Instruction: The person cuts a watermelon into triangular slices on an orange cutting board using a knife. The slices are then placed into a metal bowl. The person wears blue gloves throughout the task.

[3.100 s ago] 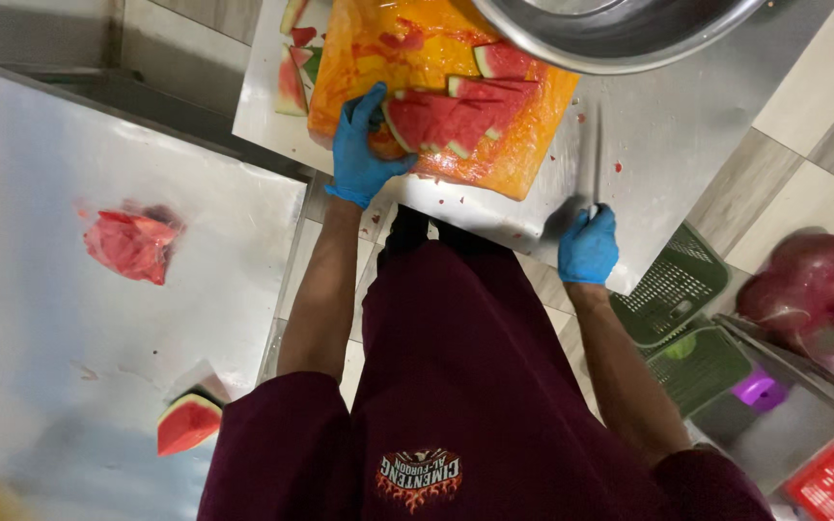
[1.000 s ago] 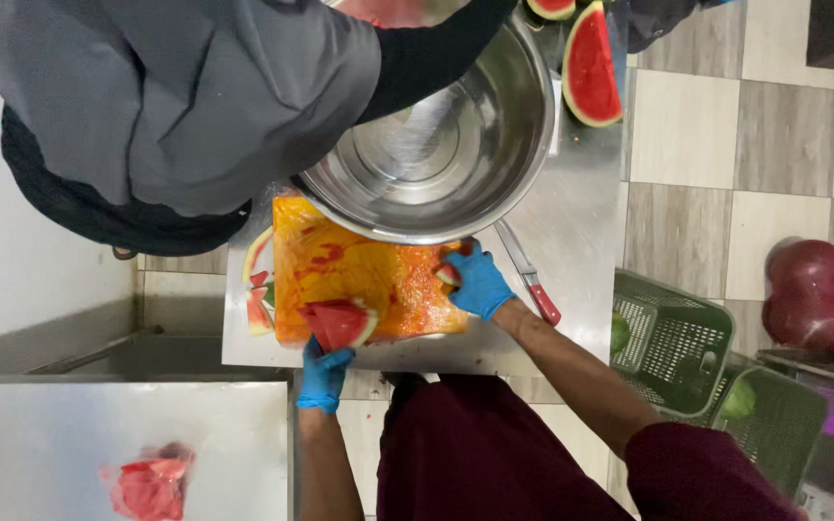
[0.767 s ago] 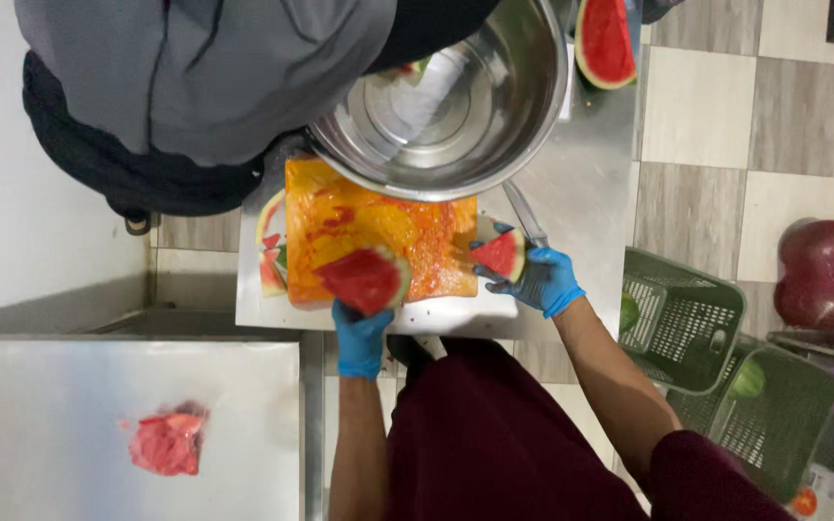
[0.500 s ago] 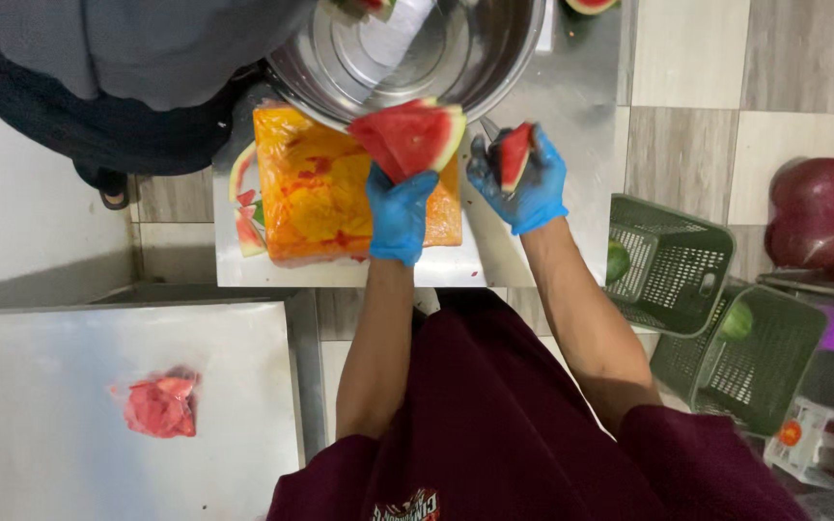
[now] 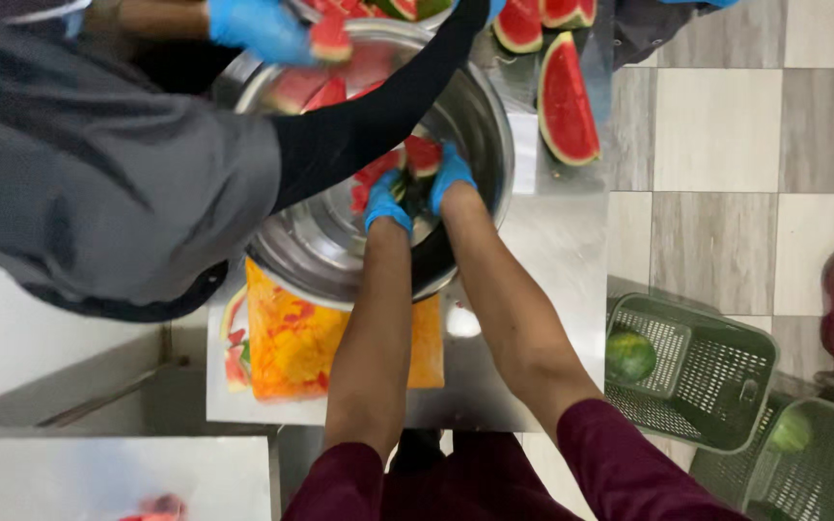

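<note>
Both blue-gloved hands, left hand (image 5: 385, 205) and right hand (image 5: 451, 174), reach into the large round steel bowl (image 5: 470, 125) at upper centre, each grip closed on red watermelon pieces (image 5: 424, 154), best lowered gently, clear of the co-worker's dark sleeve (image 5: 369, 125).

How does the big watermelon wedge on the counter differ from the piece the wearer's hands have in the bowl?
The wedge is long, lies flat on the counter outside the bowl, untouched. The piece is much smaller, sits inside the bowl, between the left hand and right hand. Both show red flesh with a green rind edge.
</note>
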`<state>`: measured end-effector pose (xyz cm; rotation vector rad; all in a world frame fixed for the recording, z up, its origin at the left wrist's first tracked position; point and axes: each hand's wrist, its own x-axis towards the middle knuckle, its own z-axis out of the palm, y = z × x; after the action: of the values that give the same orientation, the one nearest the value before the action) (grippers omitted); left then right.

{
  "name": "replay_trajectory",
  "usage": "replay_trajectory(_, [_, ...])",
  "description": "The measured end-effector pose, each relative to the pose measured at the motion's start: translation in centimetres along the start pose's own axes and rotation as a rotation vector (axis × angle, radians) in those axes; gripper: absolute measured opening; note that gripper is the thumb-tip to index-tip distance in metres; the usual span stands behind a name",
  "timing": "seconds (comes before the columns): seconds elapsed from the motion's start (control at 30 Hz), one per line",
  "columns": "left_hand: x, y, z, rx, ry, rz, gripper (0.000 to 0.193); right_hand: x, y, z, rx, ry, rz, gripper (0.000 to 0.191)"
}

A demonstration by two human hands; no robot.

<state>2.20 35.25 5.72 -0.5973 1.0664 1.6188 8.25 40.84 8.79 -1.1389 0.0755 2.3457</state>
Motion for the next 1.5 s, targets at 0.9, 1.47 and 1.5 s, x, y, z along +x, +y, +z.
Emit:
replay_trajectory(0.9, [-42.8, -21.8, -75.8, 0.049, 1.108, 0.782, 0.061, -20.8, 17.7, -35.4, -2.994, 0.194, -0.402, 0.033])
replay_trajectory(1.47, [-53.9, -9.8, -105.0, 0.937, 0.555, 0.776, 0.117, -36.1, 28.4, -40.7, -2.661, -0.283, -1.077, 0.024])
replay_trajectory(1.5, [-53.7, -10.4, -104.0, 1.114, 0.671, 0.844, 0.116, -36.4, 27.7, -41.0, -2.654, -0.117, -0.997, 0.024])
